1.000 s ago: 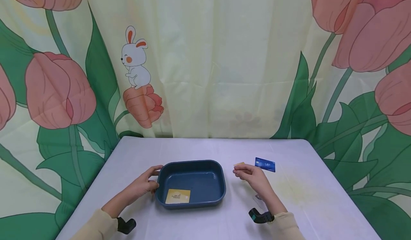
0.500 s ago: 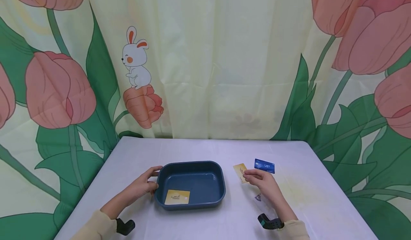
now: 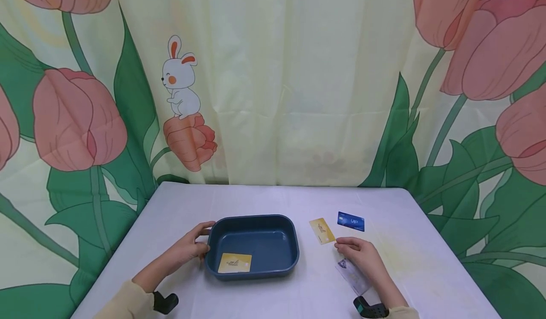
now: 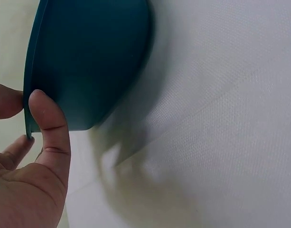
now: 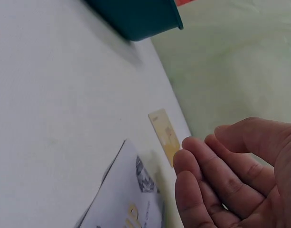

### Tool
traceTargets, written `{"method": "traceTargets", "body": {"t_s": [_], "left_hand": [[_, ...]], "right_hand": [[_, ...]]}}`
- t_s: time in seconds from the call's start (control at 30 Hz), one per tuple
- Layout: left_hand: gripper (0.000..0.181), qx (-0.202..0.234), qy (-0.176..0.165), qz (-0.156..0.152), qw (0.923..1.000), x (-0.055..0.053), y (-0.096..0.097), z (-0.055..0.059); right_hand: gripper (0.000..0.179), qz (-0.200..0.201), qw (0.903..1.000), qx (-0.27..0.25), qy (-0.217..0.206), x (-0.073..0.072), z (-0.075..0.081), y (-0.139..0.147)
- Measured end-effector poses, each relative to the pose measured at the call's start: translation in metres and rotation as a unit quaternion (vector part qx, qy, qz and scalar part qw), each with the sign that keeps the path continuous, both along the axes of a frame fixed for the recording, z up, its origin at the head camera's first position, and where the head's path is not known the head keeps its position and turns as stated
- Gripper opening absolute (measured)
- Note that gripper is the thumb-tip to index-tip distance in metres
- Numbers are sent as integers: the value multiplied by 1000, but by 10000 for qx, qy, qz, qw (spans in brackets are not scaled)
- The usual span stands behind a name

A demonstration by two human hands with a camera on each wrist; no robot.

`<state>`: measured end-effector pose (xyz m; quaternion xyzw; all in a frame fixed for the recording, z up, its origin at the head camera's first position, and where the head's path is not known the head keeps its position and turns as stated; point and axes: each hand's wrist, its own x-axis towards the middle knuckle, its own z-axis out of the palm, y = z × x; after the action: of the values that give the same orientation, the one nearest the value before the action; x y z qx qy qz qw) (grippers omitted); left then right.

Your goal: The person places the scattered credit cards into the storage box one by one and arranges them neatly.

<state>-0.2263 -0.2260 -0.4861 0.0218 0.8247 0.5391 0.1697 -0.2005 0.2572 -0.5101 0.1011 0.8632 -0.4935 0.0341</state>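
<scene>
In the head view my left hand holds the left end of a dark blue rectangular tray. The left wrist view shows thumb and fingers on opposite sides of the tray's rim. A gold card lies in the tray's near left corner. My right hand is just right of a second gold card on the table, its fingers loosely bent with nothing between them in the right wrist view. A pale silver card lies below this hand, partly covered by it; gold lettering shows on it.
A blue VIP card lies behind the right hand. The table has a white cloth. A curtain printed with tulips and a rabbit hangs behind the table's far edge.
My right hand has drawn back to the right and nearer, off the gold card on the table, uncovering it and more of the silver card. The left hand and tray have barely moved.
</scene>
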Motion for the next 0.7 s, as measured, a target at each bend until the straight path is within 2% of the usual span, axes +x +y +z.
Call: {"method": "traceTargets", "body": {"t_s": [0.1, 0.4, 0.7], "left_hand": [[76, 34, -10, -31, 10000, 0, -1, 0], [76, -51, -10, 67, 10000, 1, 1, 3], [76, -51, -45, 109, 9999, 2, 1, 1]], "right_hand": [[42, -39, 9999, 137, -98, 4, -6, 5], [45, -182, 9996, -117, -159, 8, -13, 19], [36, -252, 9981, 545, -134, 16, -14, 27]]}}
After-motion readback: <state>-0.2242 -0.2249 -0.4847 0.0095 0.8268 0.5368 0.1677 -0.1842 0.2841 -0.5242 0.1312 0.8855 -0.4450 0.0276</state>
